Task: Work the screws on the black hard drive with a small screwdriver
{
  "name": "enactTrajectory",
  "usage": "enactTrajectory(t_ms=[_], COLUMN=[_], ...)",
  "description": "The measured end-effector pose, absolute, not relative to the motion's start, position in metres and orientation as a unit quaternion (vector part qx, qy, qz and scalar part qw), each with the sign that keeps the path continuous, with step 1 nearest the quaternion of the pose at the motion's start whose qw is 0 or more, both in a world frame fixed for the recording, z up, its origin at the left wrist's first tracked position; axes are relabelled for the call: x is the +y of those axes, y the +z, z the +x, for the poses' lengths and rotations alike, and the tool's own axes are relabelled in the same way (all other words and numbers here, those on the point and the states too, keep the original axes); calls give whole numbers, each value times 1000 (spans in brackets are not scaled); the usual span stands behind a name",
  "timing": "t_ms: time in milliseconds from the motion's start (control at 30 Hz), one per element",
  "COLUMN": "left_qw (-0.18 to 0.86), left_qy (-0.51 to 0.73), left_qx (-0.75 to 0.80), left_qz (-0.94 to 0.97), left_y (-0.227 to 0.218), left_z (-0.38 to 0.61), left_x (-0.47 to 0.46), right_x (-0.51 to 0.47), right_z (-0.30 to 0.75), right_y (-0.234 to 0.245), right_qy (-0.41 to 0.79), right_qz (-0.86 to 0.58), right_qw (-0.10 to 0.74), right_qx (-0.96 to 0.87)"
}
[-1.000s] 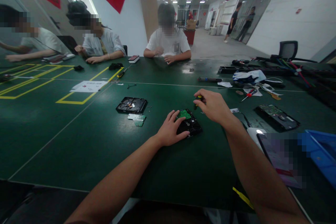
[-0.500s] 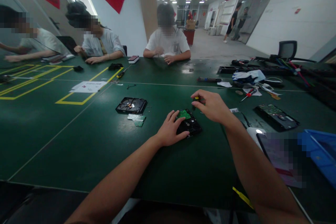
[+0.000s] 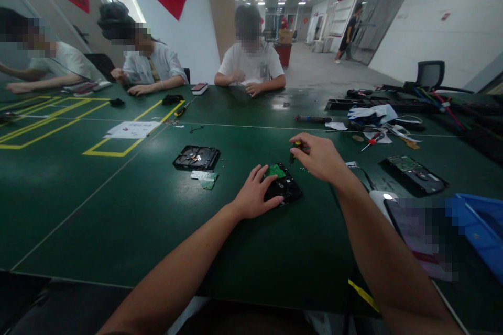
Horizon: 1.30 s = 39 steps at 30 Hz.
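My left hand (image 3: 257, 193) lies with spread fingers across a black hard drive (image 3: 290, 192), its fingertips on the green circuit board (image 3: 276, 170). Closed around a small screwdriver (image 3: 292, 157) with a yellow and black handle, my right hand (image 3: 314, 156) is just above the drive's far right corner. The screwdriver points down at that corner; whether its tip sits in a screw is too small to tell. Tiny screws (image 3: 304, 169) lie beside the drive. To the left are another hard drive (image 3: 196, 157), lying with its metal hub up, and a loose circuit board (image 3: 205, 178).
A third hard drive (image 3: 413, 174) lies right, near a phone-like device (image 3: 418, 235) and a blue bin (image 3: 481, 230). Farther back are a red screwdriver (image 3: 372, 142), white gloves (image 3: 372, 114) and cables. Across the green table (image 3: 98, 220) sit several people; white paper (image 3: 131, 130) lies left.
My right hand has shifted slightly right, and the screwdriver now stands more upright at the drive's corner. My left hand has stayed put. One of two people in the background has gone from view.
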<state>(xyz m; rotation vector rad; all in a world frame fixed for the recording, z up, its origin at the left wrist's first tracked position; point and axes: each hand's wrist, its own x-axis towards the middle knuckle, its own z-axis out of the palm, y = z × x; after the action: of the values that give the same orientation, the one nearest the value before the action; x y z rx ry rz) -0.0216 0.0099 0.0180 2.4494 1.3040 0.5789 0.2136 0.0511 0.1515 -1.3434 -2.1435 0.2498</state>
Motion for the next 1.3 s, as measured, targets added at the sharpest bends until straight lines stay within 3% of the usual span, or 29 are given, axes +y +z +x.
enactTrajectory(t_ms=[600,1300], left_qw=[145,143], left_qy=[210,204], left_qx=[454,454], left_qz=[854,855], left_y=[13,16], left_z=[-21,-21], left_x=[12,11], right_x=[45,42], right_z=[210,205], right_y=[157,161], right_qy=[-3,44], right_qz=[-539,-501], right_qw=[240,247], right_qx=[-807,-829])
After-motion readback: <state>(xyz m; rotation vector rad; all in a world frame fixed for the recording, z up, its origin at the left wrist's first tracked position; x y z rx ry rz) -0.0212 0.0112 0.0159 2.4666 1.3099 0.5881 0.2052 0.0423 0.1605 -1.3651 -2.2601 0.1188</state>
